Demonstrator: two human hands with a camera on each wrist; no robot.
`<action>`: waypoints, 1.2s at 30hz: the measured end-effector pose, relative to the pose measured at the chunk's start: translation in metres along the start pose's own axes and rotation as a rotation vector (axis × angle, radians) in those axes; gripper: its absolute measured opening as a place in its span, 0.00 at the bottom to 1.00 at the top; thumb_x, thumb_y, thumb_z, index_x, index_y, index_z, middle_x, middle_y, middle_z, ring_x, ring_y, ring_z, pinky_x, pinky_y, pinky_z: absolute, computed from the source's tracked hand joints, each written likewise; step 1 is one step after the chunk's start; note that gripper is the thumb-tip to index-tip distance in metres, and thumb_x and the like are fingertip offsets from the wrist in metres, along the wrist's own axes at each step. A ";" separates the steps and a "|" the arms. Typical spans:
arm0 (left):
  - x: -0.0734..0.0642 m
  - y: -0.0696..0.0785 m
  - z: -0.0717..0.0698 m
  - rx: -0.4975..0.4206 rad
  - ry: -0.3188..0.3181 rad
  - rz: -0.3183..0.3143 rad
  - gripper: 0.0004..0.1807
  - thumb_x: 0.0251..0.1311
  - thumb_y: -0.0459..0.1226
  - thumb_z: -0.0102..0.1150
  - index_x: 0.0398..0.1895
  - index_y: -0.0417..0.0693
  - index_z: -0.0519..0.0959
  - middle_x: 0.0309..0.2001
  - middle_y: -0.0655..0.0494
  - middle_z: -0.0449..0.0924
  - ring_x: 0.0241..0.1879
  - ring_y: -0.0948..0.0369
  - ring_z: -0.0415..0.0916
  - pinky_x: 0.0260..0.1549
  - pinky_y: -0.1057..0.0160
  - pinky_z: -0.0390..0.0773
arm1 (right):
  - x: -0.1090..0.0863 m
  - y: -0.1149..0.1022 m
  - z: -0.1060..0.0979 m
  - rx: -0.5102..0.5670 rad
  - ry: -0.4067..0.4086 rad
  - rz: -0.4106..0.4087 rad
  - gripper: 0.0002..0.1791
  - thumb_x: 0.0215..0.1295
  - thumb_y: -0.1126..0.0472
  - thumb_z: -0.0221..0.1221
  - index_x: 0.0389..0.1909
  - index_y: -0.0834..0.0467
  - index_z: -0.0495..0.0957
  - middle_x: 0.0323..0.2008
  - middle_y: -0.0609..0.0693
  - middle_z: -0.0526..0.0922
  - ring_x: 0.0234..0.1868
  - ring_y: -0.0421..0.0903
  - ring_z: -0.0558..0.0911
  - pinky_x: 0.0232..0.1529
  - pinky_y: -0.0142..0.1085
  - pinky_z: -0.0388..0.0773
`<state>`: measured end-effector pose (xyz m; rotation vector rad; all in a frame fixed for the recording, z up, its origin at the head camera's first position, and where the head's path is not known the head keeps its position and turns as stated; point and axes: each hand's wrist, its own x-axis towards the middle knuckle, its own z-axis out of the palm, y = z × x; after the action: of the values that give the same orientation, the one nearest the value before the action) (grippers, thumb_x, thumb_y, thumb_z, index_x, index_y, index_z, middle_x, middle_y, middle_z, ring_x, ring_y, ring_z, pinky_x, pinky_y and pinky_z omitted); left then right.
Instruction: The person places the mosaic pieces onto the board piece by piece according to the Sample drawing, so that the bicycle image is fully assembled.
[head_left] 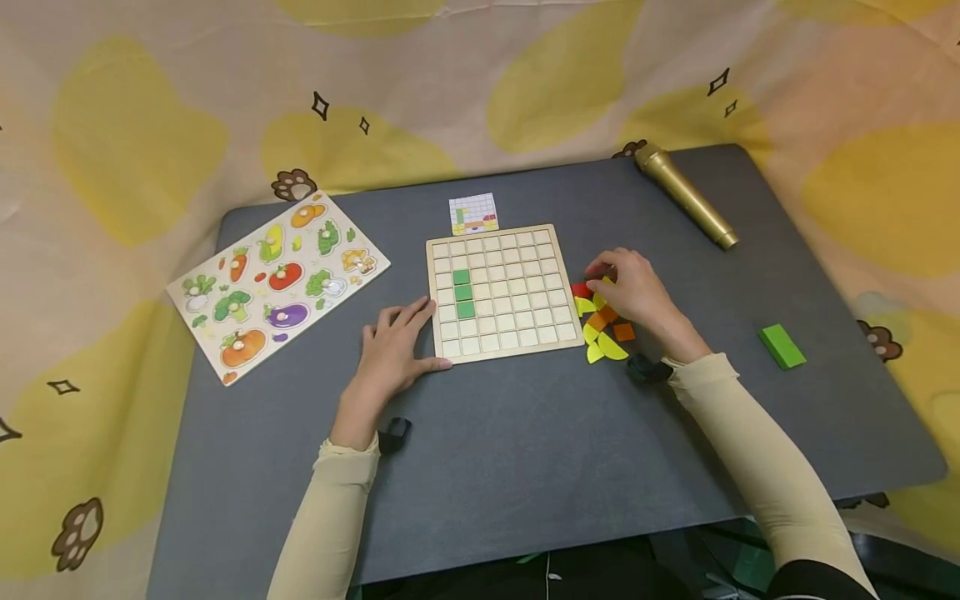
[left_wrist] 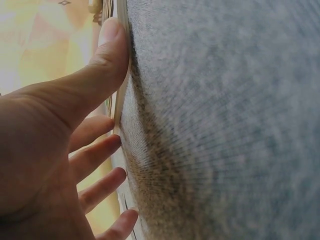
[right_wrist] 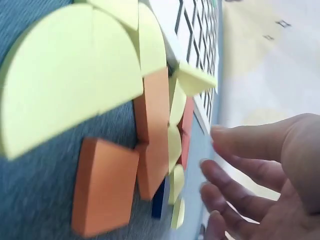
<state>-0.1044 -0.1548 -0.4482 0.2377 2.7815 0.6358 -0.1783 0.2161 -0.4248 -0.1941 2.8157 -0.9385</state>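
A wooden grid board (head_left: 508, 321) lies on the table with several green square tiles (head_left: 462, 292) in one column near its left side. My left hand (head_left: 390, 358) rests at the board's lower left corner, thumb along the near edge and fingers spread against the left side. To the right of the board is a pile of loose pieces: yellow quarter-round pieces (right_wrist: 70, 75), orange blocks (right_wrist: 105, 187), red pieces (head_left: 581, 290) and a dark blue one (right_wrist: 159, 199). Just above the far end of this pile hovers my right hand (head_left: 633, 292), fingers loosely bent, nothing visible between them.
A small pattern card (head_left: 472, 212) lies against the board's far edge. At left is a vegetable puzzle board (head_left: 281, 287). A gold microphone (head_left: 688, 198) lies at the back right, and a green block (head_left: 782, 347) sits farther right. A patterned cloth (head_left: 420, 92) hangs behind the table.
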 end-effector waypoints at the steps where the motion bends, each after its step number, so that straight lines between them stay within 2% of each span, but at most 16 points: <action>1: 0.000 0.000 0.000 -0.001 0.000 -0.002 0.57 0.57 0.54 0.78 0.86 0.56 0.57 0.86 0.55 0.52 0.81 0.44 0.50 0.66 0.36 0.56 | -0.001 0.002 -0.002 -0.003 -0.009 0.003 0.11 0.75 0.65 0.63 0.53 0.64 0.85 0.53 0.64 0.81 0.52 0.61 0.75 0.54 0.56 0.73; 8: -0.001 0.000 0.000 -0.014 0.002 -0.007 0.57 0.56 0.53 0.78 0.86 0.56 0.57 0.87 0.55 0.52 0.81 0.44 0.50 0.66 0.37 0.55 | -0.010 0.011 -0.004 -0.033 -0.084 -0.013 0.15 0.75 0.63 0.63 0.57 0.65 0.84 0.52 0.65 0.79 0.49 0.60 0.73 0.50 0.53 0.70; 13: -0.002 0.000 0.000 -0.017 0.004 -0.010 0.58 0.56 0.53 0.78 0.86 0.56 0.57 0.87 0.55 0.51 0.81 0.45 0.50 0.66 0.36 0.55 | -0.015 0.012 0.000 -0.045 -0.101 -0.030 0.13 0.72 0.62 0.66 0.52 0.65 0.86 0.49 0.63 0.81 0.47 0.59 0.75 0.48 0.50 0.72; 21: -0.002 -0.001 0.000 -0.019 0.005 -0.010 0.58 0.56 0.53 0.79 0.86 0.57 0.57 0.87 0.55 0.51 0.81 0.45 0.51 0.65 0.37 0.56 | -0.016 0.010 0.014 -0.042 -0.077 -0.021 0.12 0.67 0.63 0.70 0.46 0.66 0.87 0.53 0.65 0.76 0.59 0.64 0.67 0.55 0.56 0.70; 24: -0.002 -0.001 0.001 -0.020 0.005 -0.009 0.58 0.56 0.53 0.79 0.86 0.57 0.57 0.87 0.55 0.51 0.81 0.45 0.51 0.65 0.38 0.56 | -0.014 0.008 0.014 -0.023 -0.080 -0.015 0.09 0.68 0.63 0.70 0.43 0.65 0.85 0.47 0.64 0.79 0.52 0.62 0.73 0.50 0.52 0.73; 28: -0.001 -0.001 0.001 -0.017 0.009 -0.005 0.57 0.56 0.53 0.79 0.86 0.56 0.57 0.86 0.55 0.52 0.80 0.45 0.51 0.65 0.37 0.55 | -0.012 0.004 0.008 -0.002 -0.061 0.012 0.08 0.71 0.62 0.68 0.41 0.63 0.82 0.38 0.60 0.83 0.37 0.56 0.78 0.37 0.43 0.74; 33: -0.001 -0.001 0.001 -0.016 0.012 0.003 0.57 0.56 0.53 0.79 0.86 0.56 0.58 0.86 0.55 0.52 0.80 0.45 0.51 0.65 0.37 0.55 | -0.003 -0.004 0.006 0.048 0.031 0.007 0.07 0.72 0.62 0.68 0.42 0.63 0.84 0.38 0.60 0.84 0.36 0.54 0.78 0.35 0.40 0.72; 36: -0.001 0.000 0.000 -0.017 0.011 0.002 0.57 0.56 0.53 0.79 0.86 0.56 0.58 0.86 0.54 0.52 0.80 0.45 0.51 0.65 0.37 0.55 | 0.006 -0.015 0.011 0.090 0.054 -0.017 0.07 0.72 0.62 0.68 0.43 0.63 0.86 0.37 0.60 0.86 0.35 0.53 0.80 0.35 0.40 0.73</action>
<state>-0.1036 -0.1552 -0.4480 0.2346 2.7856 0.6633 -0.1811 0.1965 -0.4246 -0.1846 2.8168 -1.0874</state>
